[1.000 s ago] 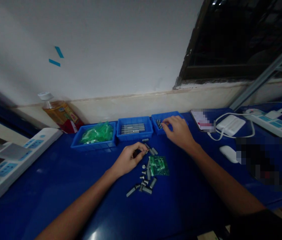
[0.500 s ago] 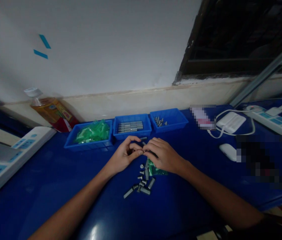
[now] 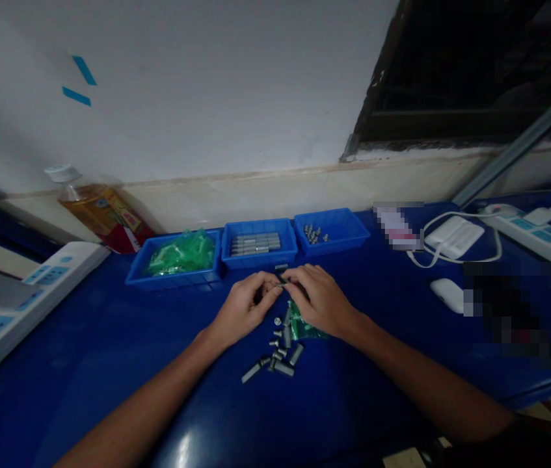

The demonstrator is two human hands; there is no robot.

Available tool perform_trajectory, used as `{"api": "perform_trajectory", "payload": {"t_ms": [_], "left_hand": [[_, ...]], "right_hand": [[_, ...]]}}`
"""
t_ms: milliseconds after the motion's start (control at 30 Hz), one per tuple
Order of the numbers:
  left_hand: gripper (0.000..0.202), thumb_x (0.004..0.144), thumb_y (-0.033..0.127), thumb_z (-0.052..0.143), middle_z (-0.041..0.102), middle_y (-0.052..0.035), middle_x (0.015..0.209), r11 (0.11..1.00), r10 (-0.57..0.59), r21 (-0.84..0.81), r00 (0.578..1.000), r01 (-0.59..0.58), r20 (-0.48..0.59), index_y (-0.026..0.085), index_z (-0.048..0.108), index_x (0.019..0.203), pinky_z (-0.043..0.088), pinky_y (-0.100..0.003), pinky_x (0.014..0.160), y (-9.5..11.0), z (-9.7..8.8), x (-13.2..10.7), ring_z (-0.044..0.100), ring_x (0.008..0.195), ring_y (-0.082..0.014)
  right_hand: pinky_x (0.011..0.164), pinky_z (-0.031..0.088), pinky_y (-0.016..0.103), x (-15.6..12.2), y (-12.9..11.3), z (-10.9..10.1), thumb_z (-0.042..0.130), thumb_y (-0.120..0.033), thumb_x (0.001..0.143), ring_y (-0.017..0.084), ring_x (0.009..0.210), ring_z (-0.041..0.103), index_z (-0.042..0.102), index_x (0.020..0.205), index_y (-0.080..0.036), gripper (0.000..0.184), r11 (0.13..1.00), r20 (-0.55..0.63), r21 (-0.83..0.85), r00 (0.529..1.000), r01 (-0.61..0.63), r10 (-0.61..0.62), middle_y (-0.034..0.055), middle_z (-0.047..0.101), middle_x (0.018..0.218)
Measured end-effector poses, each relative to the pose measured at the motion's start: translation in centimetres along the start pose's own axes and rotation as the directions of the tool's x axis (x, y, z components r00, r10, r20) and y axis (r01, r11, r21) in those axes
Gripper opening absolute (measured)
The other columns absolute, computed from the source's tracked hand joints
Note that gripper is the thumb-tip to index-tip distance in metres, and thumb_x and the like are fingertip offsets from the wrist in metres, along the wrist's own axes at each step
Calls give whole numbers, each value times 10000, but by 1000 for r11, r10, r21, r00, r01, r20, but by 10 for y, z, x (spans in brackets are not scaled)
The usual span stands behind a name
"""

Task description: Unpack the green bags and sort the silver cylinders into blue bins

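Note:
My left hand (image 3: 244, 307) and my right hand (image 3: 318, 298) meet above the blue table (image 3: 109, 338), fingertips pinched together on a small grey metal part (image 3: 281, 282). Just below them lies a heap of several grey metal cylinders (image 3: 278, 354) and a green plastic bag (image 3: 304, 327), partly hidden by my right hand. Behind the hands stand three blue bins: one with green bags (image 3: 174, 259), one with long grey cylinders (image 3: 258, 244), one with small metal pieces (image 3: 330, 231).
A drink bottle (image 3: 97, 211) lies at the back left by the wall. A white power strip (image 3: 21, 302) sits at the left. To the right are a white charger with cable (image 3: 453, 237), a white mouse (image 3: 445, 296) and another power strip (image 3: 538, 237).
My right hand has come back from the right bin to meet my left hand over the heap. Since half a second ago both hands have barely shifted.

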State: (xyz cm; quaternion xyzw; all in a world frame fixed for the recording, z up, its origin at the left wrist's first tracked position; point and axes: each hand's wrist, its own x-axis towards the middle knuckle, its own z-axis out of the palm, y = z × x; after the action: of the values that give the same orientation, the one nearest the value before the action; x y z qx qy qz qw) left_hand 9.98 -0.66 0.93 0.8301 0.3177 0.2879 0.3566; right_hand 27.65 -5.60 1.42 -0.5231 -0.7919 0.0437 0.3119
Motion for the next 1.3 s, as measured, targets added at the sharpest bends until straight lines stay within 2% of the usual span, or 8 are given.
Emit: {"api": "perform_trajectory", "payload": {"t_ms": [267,400,567,700,867,967,1100,1300], "left_hand": [[233,925,324,440,592,7,695,998,-10,-56,1000,12,27,146,586,898,407,-218,614,-2,-2,-2,557,640,-117],[293,931,352,413,579,12,669,997,-47,-46,985,56,164,136,599,862,378,-209,570,1,-4,0,520,599,-104],[203,861,296,531,572,9,700,997,11,-72,899,23,438,141,615,963,354,-195,511,4,-18,5,472,574,-96],[166,741,104,600,610,-32,872,984,176,-95,828,-148,533,144,617,902,420,-221,661,4,-27,7,533,761,-129],[126,757,60,541,584,-17,799,986,163,-44,862,-161,481,139,603,833,397,-212,634,2,-22,5,500,703,-112],[59,798,150,557,566,-12,778,996,93,-31,910,-88,404,141,599,838,381,-208,593,-3,-16,2,478,664,-107],[161,839,288,563,607,-38,822,967,-22,-232,946,102,324,133,579,879,411,-219,618,-10,-14,1,533,708,-123],[237,854,333,565,659,-57,874,894,-123,-383,950,232,286,130,641,951,424,-252,704,-11,-17,4,585,795,-151]], "right_hand": [[691,339,327,-1,-6,-1,462,-201,887,177,748,515,569,889,-161,115,992,-24,-73,995,98,-100,46,617,808],[678,317,328,6,3,-9,496,-205,827,175,710,497,566,763,-171,100,979,-78,-173,990,103,-118,29,595,719],[700,329,317,28,60,-43,487,-236,805,197,765,524,570,691,-178,153,906,-188,-366,970,-212,151,49,626,741],[706,351,316,44,99,-64,491,-310,807,225,830,563,637,761,-181,200,793,-61,-457,904,-402,423,66,671,848],[707,354,318,64,107,-63,522,-338,807,226,847,595,684,836,-215,205,773,117,-467,837,-429,535,50,692,857],[714,352,322,65,102,-59,500,-369,842,227,881,593,684,898,-236,233,790,83,-432,853,-436,516,40,692,900],[743,346,338,36,87,-53,471,-339,880,230,908,567,658,881,-201,232,841,-163,-348,910,-414,380,52,678,895],[736,347,331,-2,36,-37,485,-235,887,188,797,540,606,788,-176,167,967,-287,-212,955,-141,76,40,636,776]]}}
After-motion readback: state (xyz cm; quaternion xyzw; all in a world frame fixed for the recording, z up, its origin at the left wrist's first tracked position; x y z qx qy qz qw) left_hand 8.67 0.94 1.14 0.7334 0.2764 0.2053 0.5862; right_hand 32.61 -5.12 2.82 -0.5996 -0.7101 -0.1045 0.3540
